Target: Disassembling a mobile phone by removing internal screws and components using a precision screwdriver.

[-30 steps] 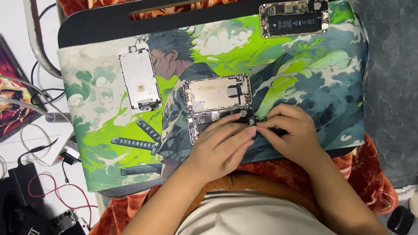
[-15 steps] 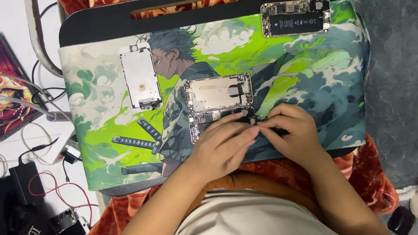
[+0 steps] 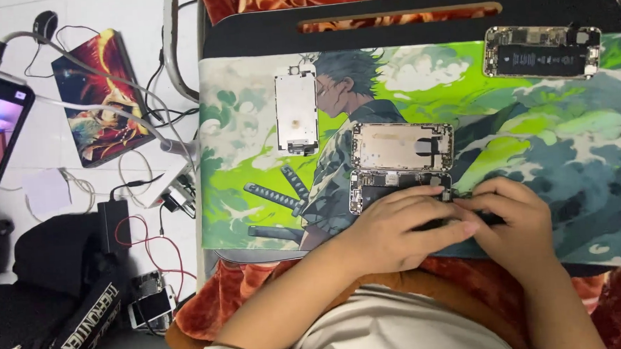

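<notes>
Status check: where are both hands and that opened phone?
Left hand and right hand together over opened phone body. Grip unclear. Detached back panel alongside; nothing blocking.

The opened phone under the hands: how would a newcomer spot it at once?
Start at the green illustrated mat covering the black lap tray. Near its front edge, both hands rest on an opened phone body, its screen panel folded back above. The other opened phone lies untouched at the far right corner.
</notes>
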